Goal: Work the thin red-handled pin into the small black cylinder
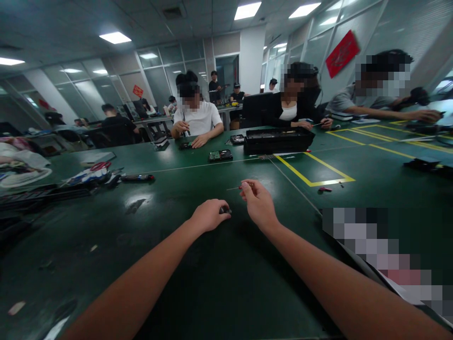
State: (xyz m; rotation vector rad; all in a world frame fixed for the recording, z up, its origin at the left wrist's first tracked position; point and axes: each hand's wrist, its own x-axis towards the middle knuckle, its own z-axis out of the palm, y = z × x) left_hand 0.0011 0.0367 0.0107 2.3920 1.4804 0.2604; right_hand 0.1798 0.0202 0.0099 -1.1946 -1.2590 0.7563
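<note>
Near the middle of the green table (pixel 212 283), my left hand (pixel 209 215) is closed round a small dark metallic part (pixel 224 210) at its fingertips. To its right and slightly farther off, my right hand (pixel 257 200) pinches the red handle of a thin screwdriver (pixel 233 189). The shaft points left, above and apart from the dark part. Beyond both hands lies a hard drive (pixel 220 155) with its green circuit board showing.
A black bin (pixel 279 140) stands at the far side. Yellow tape (pixel 311 183) marks the right. Tools and red-handled scissors (pixel 101 165) lie left, near a dark pen-shaped tool (pixel 137 178). A person in white (pixel 198 118) works opposite; others sit at right.
</note>
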